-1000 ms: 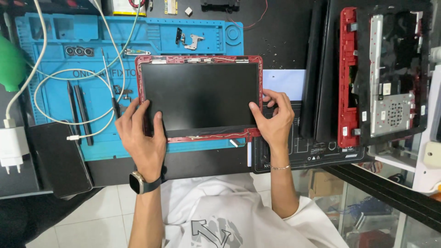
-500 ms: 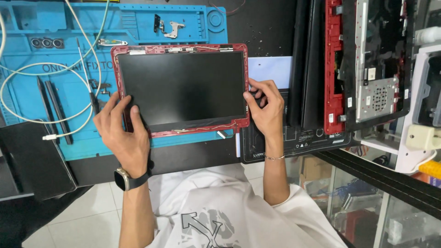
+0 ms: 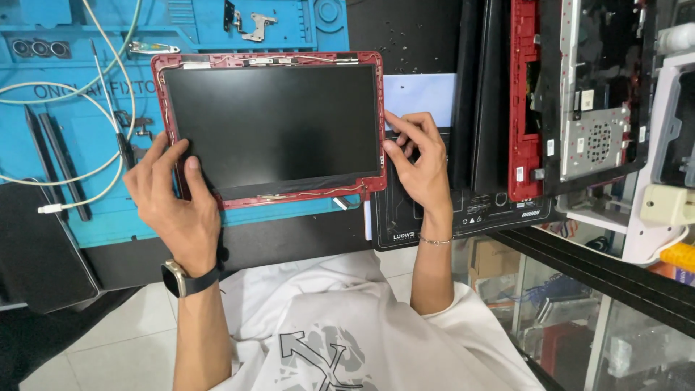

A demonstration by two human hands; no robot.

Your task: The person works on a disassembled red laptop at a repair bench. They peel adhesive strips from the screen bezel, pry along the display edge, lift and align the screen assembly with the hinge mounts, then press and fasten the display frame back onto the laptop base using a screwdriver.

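A laptop screen panel (image 3: 271,127), dark and flat, lies in its red lid frame (image 3: 161,101) on the blue work mat (image 3: 87,210). My left hand (image 3: 174,206) rests at the lid's lower left corner, thumb on the dark panel, fingers spread along the left edge. A black watch is on that wrist. My right hand (image 3: 420,159) is at the lid's right edge, fingertips pinching the red frame near its lower right corner. Thin wires run along the frame's top and bottom edges.
White cables (image 3: 65,87) loop over the mat's left part, beside dark pry tools (image 3: 54,163) and a metal hinge (image 3: 253,25). A red and black laptop base (image 3: 579,101) lies open at right. A black mat (image 3: 463,210) sits under my right hand.
The view has shifted, so the lid sits higher and more central. My right hand slid down the right edge; my left hand stays at the lower left corner.
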